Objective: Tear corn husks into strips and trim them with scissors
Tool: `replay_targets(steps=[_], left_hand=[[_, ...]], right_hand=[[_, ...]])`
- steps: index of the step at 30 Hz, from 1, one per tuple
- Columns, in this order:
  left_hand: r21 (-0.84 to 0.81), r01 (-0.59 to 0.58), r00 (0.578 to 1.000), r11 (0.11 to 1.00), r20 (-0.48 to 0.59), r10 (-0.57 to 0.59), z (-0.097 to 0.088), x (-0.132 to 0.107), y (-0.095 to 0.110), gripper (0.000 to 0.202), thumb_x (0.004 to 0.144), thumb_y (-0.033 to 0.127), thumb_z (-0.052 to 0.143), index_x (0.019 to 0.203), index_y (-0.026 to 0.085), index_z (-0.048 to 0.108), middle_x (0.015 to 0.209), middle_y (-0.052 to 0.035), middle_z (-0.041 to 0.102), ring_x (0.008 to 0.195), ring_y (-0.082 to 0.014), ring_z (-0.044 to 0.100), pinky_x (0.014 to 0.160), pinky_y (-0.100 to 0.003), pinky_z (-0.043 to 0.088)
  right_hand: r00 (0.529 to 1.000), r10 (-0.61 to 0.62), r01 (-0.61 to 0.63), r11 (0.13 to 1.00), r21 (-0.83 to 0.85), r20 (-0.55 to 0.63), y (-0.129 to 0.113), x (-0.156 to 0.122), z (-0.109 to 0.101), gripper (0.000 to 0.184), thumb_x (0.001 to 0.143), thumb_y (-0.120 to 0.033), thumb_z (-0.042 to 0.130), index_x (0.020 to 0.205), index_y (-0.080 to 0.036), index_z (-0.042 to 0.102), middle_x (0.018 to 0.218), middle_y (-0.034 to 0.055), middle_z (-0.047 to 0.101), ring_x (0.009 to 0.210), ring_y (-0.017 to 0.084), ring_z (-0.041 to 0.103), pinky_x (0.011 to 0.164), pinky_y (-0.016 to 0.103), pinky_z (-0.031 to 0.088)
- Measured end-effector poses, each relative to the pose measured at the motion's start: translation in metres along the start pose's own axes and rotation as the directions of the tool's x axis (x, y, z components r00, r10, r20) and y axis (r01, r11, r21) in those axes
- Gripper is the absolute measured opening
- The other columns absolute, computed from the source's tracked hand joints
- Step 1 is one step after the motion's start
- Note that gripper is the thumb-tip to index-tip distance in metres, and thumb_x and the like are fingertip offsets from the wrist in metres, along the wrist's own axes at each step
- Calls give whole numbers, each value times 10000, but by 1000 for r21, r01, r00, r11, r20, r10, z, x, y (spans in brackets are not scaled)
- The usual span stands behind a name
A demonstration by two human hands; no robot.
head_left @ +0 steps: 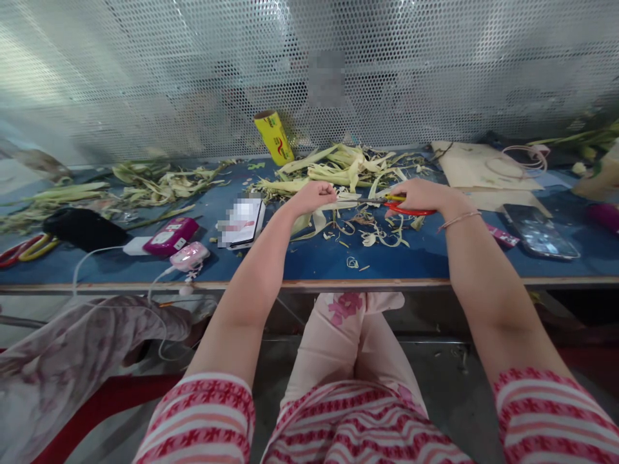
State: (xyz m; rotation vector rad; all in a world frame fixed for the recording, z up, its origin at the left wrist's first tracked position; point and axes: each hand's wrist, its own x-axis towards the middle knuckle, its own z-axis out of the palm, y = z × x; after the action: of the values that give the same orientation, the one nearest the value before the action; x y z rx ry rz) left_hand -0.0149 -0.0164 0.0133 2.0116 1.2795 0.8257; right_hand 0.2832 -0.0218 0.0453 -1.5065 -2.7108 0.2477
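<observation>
My right hand (422, 193) is wrapped round a pair of scissors (409, 210) with red and yellow handles. Their blades point left, towards my left hand (313, 196). The fingers of that left hand are pinched together near the blade tips; what they hold is too small to make out. Just behind both hands lies a heap of pale green leafy strips (345, 173). Below the blades, thin curled peelings (382, 237) are scattered over the blue tabletop (319, 263).
A yellow tube (275, 138) leans by the perforated metal panel (217, 84). Left are a phone (247, 222), magenta charger (171, 236), black pouch (89, 229), more scissors (36, 250) and leaf strips (155, 183). Right are another phone (539, 231) and cardboard (483, 166). A person's patterned clothing (97, 348) shows lower left.
</observation>
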Motion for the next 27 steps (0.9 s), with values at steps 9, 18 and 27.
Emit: replay_targets(steps=[9,18,27], left_hand=[[-3,37,999,999,-22,-37,-4,0,2,128,767,252,669,706,151,621,696,-16,640,648,-92,519,664,-253,408],[0,6,1000,1000,-21,-6,-1,1,0,80,781,217,658,739,153,636,715,-15,642,656,-96,525,692,-264,411],[30,-39,999,999,-27,40,1,1,-2,94,798,249,637,757,165,637,641,8,569,592,-94,435,612,-263,328]], right_hand=[[997,63,-64,997,35,38,6,-2,1,739,660,-801,645,1140,-240,681,1171,111,714,969,306,653,735,342,428],[998,8,-8,1000,11,62,7,-1,3,668,701,-847,562,968,-249,692,1006,80,725,817,245,632,655,314,376],[997,-38,35,998,49,68,5,-1,2,617,723,-815,570,879,-233,701,905,69,691,778,230,597,672,326,361]])
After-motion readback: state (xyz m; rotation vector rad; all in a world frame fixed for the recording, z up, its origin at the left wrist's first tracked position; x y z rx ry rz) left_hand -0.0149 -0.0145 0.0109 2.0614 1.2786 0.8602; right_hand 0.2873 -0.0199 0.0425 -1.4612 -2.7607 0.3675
